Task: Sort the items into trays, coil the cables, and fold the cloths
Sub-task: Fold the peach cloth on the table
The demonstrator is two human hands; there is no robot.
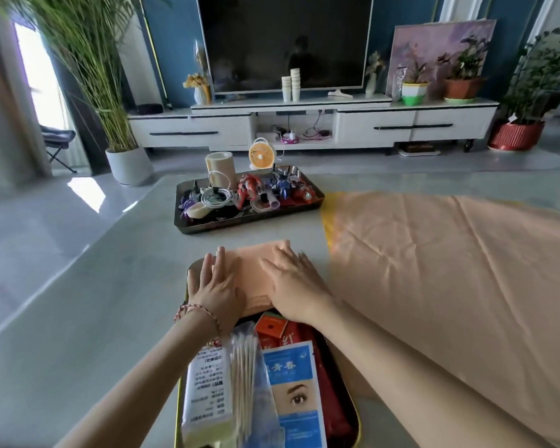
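- Where the near tray (191,270) ends closest to the person, a white packet (207,383), cotton swabs (244,357) and a blue sachet (293,383) lie side by side.
- At its far end, the left hand (215,286) and right hand (291,286) lie flat with fingers straight, pressing a folded peach cloth (253,270) and gripping nothing.
- To the right, a large peach cloth (450,270) is spread on the table (110,302).
- Farther off, a second tray (240,225) holds a coiled white cable (215,197) and toy figures (249,189).

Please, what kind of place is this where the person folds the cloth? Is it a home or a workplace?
Most likely a home living room. A large television stands on a low white cabinet with drawers, and a tall potted plant stands on the shiny floor beside it.
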